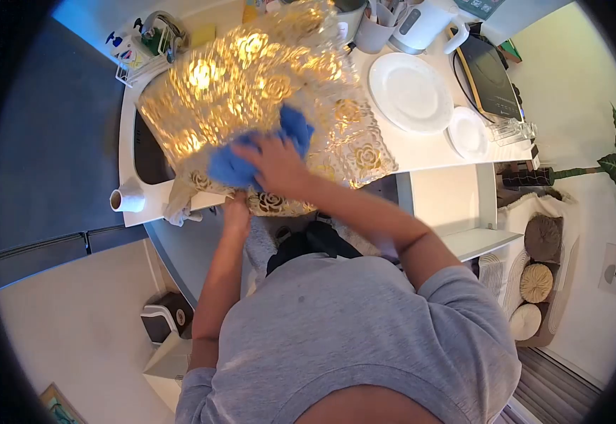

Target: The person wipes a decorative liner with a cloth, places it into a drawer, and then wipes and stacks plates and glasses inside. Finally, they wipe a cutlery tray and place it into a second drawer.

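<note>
Mat [269, 92] likely light, floppy, slick; hold by edges. Left hand [236, 213] clamped on near edge. Right hand [280, 166] atop cloth [228, 167]; grip indeterminable.

Plates [410, 93] blocking right, room above open drawer [451, 201]

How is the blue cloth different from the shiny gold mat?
The blue cloth looks plain and dull; the gold mat is shiny with flowers. The cloth is much smaller than the mat. The cloth is bunched up, while the mat is mostly spread out. Both have a hand at them: right hand on the cloth, left hand at the mat's edge.
</note>
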